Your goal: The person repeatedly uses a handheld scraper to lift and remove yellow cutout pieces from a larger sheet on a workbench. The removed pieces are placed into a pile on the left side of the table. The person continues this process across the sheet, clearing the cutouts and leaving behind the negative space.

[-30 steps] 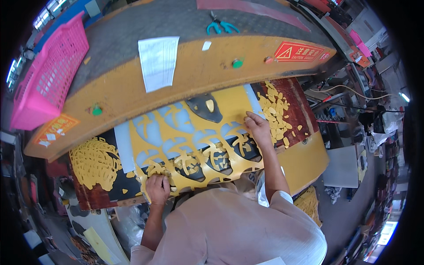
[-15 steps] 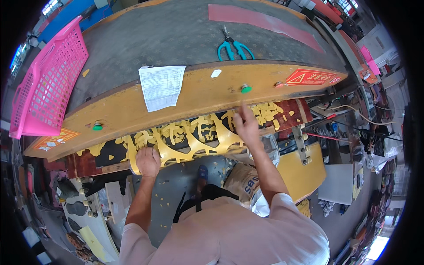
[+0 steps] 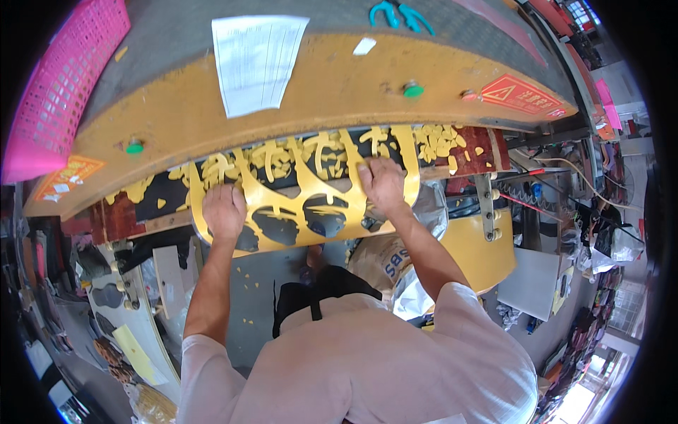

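Observation:
A yellow sheet [image 3: 307, 180], die-cut into a web with large foot-shaped holes, lies across the machine's bed and juts out over its near edge. My left hand [image 3: 224, 212] grips its left side, fingers bent on the yellow material. On the right, my right hand [image 3: 385, 185] is closed on a strip of the same sheet; its fingertips are partly hidden. Loose yellow cut pieces [image 3: 436, 141] show through the holes and lie scattered to the right of the sheet.
A yellow machine beam [image 3: 332, 78] with green buttons [image 3: 413, 90] and a taped paper [image 3: 258, 63] spans above the bed. Teal-handled snips [image 3: 402, 15] and a pink basket [image 3: 60, 92] sit on top. A printed sack [image 3: 378, 261] stands below, near my right arm.
My right hand has come down from near the beam onto the sheet. The sheet has slid toward me, its holes now showing past the bed's edge. My view has tilted lower.

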`<state>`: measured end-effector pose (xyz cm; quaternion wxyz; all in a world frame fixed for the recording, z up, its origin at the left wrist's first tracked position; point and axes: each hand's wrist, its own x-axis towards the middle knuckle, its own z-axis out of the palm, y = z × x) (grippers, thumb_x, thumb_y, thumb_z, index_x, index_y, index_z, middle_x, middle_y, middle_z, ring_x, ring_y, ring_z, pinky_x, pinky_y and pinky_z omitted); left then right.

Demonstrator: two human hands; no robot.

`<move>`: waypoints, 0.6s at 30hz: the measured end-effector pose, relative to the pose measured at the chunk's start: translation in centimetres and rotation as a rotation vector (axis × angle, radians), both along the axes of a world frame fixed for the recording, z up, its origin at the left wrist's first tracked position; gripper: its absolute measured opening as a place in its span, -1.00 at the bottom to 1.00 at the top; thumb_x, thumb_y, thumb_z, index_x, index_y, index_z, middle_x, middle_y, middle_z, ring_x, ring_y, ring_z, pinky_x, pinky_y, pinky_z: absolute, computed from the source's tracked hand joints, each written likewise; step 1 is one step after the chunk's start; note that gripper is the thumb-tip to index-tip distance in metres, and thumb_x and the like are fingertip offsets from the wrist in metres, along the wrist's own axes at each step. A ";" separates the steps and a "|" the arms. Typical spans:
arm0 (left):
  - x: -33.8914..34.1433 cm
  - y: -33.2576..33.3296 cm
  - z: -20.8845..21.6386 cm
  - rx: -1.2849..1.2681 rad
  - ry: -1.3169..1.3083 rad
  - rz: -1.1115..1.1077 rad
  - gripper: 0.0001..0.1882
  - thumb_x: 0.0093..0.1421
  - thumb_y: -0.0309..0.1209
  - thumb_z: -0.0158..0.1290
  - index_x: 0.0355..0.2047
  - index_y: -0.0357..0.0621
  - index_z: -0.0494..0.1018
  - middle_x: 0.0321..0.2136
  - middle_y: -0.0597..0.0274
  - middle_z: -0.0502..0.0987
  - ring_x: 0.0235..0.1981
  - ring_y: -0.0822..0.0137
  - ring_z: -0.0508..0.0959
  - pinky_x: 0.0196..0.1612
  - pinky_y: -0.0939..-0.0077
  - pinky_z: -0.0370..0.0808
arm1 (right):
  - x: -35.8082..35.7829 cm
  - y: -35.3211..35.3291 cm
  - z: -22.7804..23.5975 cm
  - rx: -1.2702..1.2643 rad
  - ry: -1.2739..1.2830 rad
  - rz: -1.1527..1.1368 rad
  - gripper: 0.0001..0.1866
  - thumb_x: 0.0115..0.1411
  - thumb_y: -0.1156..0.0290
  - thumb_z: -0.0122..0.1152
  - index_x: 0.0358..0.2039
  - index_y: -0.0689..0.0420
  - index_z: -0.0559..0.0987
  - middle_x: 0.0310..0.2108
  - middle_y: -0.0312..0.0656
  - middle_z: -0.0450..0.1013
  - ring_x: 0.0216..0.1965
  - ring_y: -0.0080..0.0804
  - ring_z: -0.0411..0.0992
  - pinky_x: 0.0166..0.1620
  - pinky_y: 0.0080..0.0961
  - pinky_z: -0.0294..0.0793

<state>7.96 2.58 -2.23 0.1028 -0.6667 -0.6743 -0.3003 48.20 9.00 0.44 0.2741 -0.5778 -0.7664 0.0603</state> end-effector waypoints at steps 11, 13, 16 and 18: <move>4.6 -10.2 -3.4 -0.123 -0.273 -0.102 -0.93 0.32 -0.46 0.17 -0.29 -0.18 0.56 -0.37 0.02 0.55 -0.30 -0.09 0.55 -0.17 0.02 0.46 | 2.8 -9.3 -2.7 -0.310 0.238 -0.072 -0.73 0.32 0.29 0.38 -0.10 0.19 0.76 -0.19 0.02 0.63 -0.21 0.01 0.61 0.02 -0.14 0.58; 2.9 -12.5 1.0 -0.100 -0.425 -0.106 -0.96 0.31 -0.51 0.18 -0.26 -0.21 0.57 -0.36 0.00 0.57 -0.30 -0.08 0.56 -0.20 0.05 0.48 | 0.0 -9.9 3.0 -0.531 0.382 -0.187 -0.67 0.27 0.27 0.45 -0.04 0.21 0.77 -0.08 0.03 0.61 -0.13 -0.03 0.61 0.11 -0.21 0.58; 3.7 -13.5 5.5 -0.188 -0.608 -0.201 -0.91 0.30 -0.49 0.23 -0.21 -0.19 0.60 -0.31 -0.01 0.62 -0.28 -0.07 0.62 -0.17 0.08 0.57 | -3.7 -8.3 7.4 -0.297 0.237 -0.039 -0.39 0.21 0.12 0.51 0.20 0.15 0.66 0.16 0.14 0.51 0.19 0.05 0.51 0.24 -0.16 0.53; 7.7 -13.5 5.7 -0.250 -0.669 -0.324 -0.91 0.28 -0.46 0.25 -0.22 -0.17 0.62 -0.36 0.06 0.59 -0.31 -0.04 0.63 -0.23 0.14 0.60 | -5.3 -8.0 6.2 -0.257 0.074 0.022 -0.23 0.14 0.02 0.53 0.32 0.08 0.57 0.28 0.19 0.41 0.28 0.18 0.40 0.32 -0.07 0.45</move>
